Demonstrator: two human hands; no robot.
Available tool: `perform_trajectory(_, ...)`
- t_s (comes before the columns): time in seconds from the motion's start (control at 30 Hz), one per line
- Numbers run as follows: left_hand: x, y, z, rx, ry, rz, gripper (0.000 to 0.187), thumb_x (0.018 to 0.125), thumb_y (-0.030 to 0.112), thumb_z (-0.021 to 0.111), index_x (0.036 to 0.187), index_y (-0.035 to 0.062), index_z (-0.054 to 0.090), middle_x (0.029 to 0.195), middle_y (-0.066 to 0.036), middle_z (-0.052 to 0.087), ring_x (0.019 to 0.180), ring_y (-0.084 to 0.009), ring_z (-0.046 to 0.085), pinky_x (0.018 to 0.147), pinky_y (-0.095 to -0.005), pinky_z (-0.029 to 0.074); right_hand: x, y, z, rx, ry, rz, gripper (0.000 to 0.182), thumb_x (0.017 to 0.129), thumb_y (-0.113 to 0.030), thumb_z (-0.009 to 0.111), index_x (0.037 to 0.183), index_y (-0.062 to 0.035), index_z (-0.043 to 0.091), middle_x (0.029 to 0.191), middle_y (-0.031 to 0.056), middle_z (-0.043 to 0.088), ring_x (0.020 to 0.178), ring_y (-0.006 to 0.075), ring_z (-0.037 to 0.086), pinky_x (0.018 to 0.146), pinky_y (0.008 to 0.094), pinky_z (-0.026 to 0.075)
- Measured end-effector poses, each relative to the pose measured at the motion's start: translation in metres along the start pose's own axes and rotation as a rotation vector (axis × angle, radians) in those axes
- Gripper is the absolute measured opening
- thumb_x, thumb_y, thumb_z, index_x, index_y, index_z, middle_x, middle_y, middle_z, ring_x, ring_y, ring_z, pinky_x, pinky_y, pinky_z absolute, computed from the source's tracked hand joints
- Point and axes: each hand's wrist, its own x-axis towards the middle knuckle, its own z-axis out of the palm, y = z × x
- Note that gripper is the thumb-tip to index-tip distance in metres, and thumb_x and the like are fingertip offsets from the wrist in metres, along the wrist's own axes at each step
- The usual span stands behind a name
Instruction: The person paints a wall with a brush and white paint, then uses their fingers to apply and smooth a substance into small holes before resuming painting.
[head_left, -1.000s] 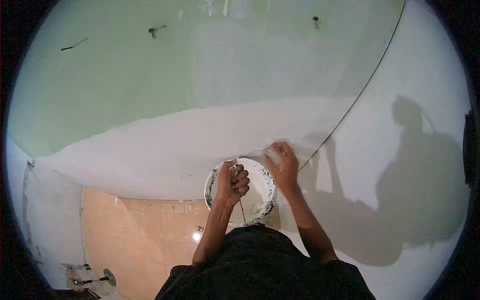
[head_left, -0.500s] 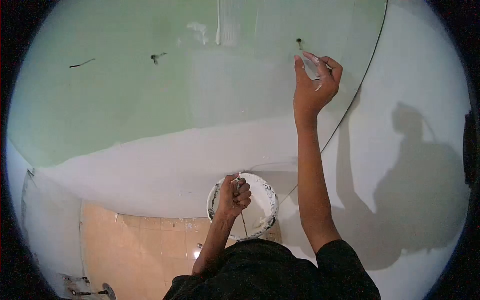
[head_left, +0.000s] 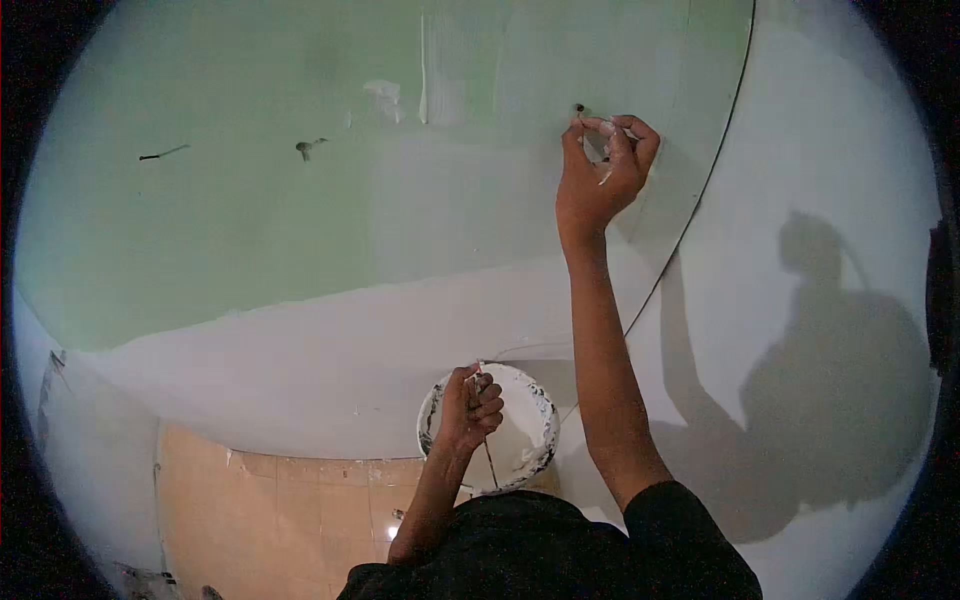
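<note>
My left hand (head_left: 473, 410) is closed in a fist round the thin wire handle (head_left: 491, 465) of a white bucket (head_left: 548, 415). The bucket's rim is smeared with white and dark marks, and white paste-like stuff shows inside. My right hand (head_left: 607, 175) is raised to the green wall (head_left: 230, 210), thumb and forefinger pinched together just below a small dark stub (head_left: 579, 107) in it. White smears mark its fingers. What the fingertips grip, if anything, is too small to make out.
Two more dark fittings, one angled (head_left: 305, 150) and one thin (head_left: 163, 153), stick out of the wall to the left. A white-coated band (head_left: 300, 370) runs below the green. Orange tiles (head_left: 300, 500) lie lower left. A white wall (head_left: 840, 120) with my shadow stands right.
My right thumb and forefinger have come together at the small stub; they were apart just below it. My view has tilted slightly up. My left hand keeps hold of the bucket handle.
</note>
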Motion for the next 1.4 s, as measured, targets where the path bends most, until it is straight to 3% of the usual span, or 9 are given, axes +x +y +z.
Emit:
perform_trajectory(0.1,-0.003,0.001,0.01,0.022,0.114,0.008,0.03,0.09,0.041,0.053,0.073,0.0157,0.049,0.055,0.007,0.028,0.041,-0.0069,0.025,0.036,-0.0236,0.019,0.002,0.008,-0.002,0.025,0.014,-0.049,0.015,0.073,-0.004,0.075,0.085,-0.0041,0.065,0.105,0.005,0.049,0.085,0.0183,0.055,0.072,0.0327,0.049)
perform_trajectory(0.23,0.001,-0.003,0.001,-0.01,0.028,0.016,0.03,0.089,0.04,0.058,0.074,0.0163,0.047,0.055,0.007,0.027,0.041,-0.006,0.022,0.036,-0.0224,0.013,0.007,0.023,0.0,0.19,-0.027,-0.099,0.015,0.075,-0.003,0.073,0.088,-0.0041,0.064,0.106,0.0056,0.049,0.083,0.0186,0.052,0.072,0.032,0.048)
perform_trajectory(0.43,0.005,-0.004,-0.001,-0.052,0.018,0.003,0.03,0.089,0.039,0.057,0.072,0.0167,0.046,0.055,0.007,0.028,0.04,-0.0062,0.021,0.036,-0.0234,0.014,0.04,0.037,-0.005,0.114,-0.11,-0.296,0.013,0.083,-0.007,0.071,0.093,-0.0023,0.063,0.109,0.0081,0.052,0.09,0.0192,0.059,0.072,0.0317,0.051)
perform_trajectory(0.5,0.007,-0.004,-0.002,-0.075,0.017,-0.015,0.03,0.09,0.039,0.056,0.072,0.0168,0.047,0.055,0.007,0.029,0.04,-0.0066,0.022,0.036,-0.0236,0.014,0.053,0.039,-0.002,0.288,-0.264,-0.304,0.011,0.087,-0.005,0.067,0.096,-0.0023,0.062,0.11,0.0074,0.054,0.088,0.0197,0.062,0.07,0.0331,0.053)
perform_trajectory(0.57,0.008,-0.002,-0.006,-0.064,-0.005,-0.028,0.031,0.09,0.041,0.054,0.072,0.0165,0.048,0.057,0.006,0.031,0.041,-0.0074,0.025,0.036,-0.0236,0.018,0.062,0.029,-0.016,0.132,-0.309,-0.396,0.01,0.088,-0.004,0.065,0.096,-0.0016,0.06,0.109,0.0069,0.054,0.086,0.0195,0.065,0.069,0.0336,0.055)
perform_trajectory(0.9,0.009,-0.001,-0.006,-0.012,0.025,-0.03,0.034,0.09,0.043,0.053,0.071,0.016,0.047,0.058,0.006,0.032,0.042,-0.0081,0.027,0.035,-0.0233,0.021,0.054,0.012,-0.027,0.057,-0.434,-0.194,0.015,0.082,-0.008,0.072,0.09,-0.0025,0.061,0.096,0.0082,0.061,0.082,0.017,0.063,0.07,0.0311,0.052)
perform_trajectory(0.97,0.007,-0.004,-0.001,-0.014,0.035,-0.012,0.033,0.09,0.041,0.054,0.07,0.0162,0.047,0.056,0.006,0.03,0.041,-0.007,0.025,0.035,-0.0228,0.018,0.051,0.003,-0.025,0.142,-0.495,0.167,0.017,0.08,-0.009,0.075,0.088,-0.0014,0.062,0.085,0.0091,0.066,0.074,0.0156,0.064,0.068,0.0303,0.052)
perform_trajectory(1.23,0.007,-0.003,-0.004,-0.043,-0.022,-0.026,0.031,0.089,0.039,0.057,0.069,0.017,0.047,0.054,0.008,0.025,0.04,-0.0058,0.021,0.036,-0.0224,0.015,0.061,-0.005,-0.02,0.165,-0.41,0.182,0.014,0.078,-0.008,0.076,0.085,-0.0012,0.065,0.077,0.0084,0.068,0.072,0.0138,0.064,0.067,0.0293,0.052)
perform_trajectory(1.4,0.007,-0.003,-0.004,-0.039,0.012,-0.035,0.03,0.088,0.038,0.058,0.07,0.0168,0.047,0.054,0.008,0.026,0.04,-0.006,0.02,0.036,-0.0227,0.014,0.08,0.0,-0.019,0.167,-0.558,0.216,0.016,0.074,-0.009,0.08,0.079,-0.0016,0.066,0.077,0.0086,0.069,0.071,0.0135,0.064,0.065,0.0282,0.051)
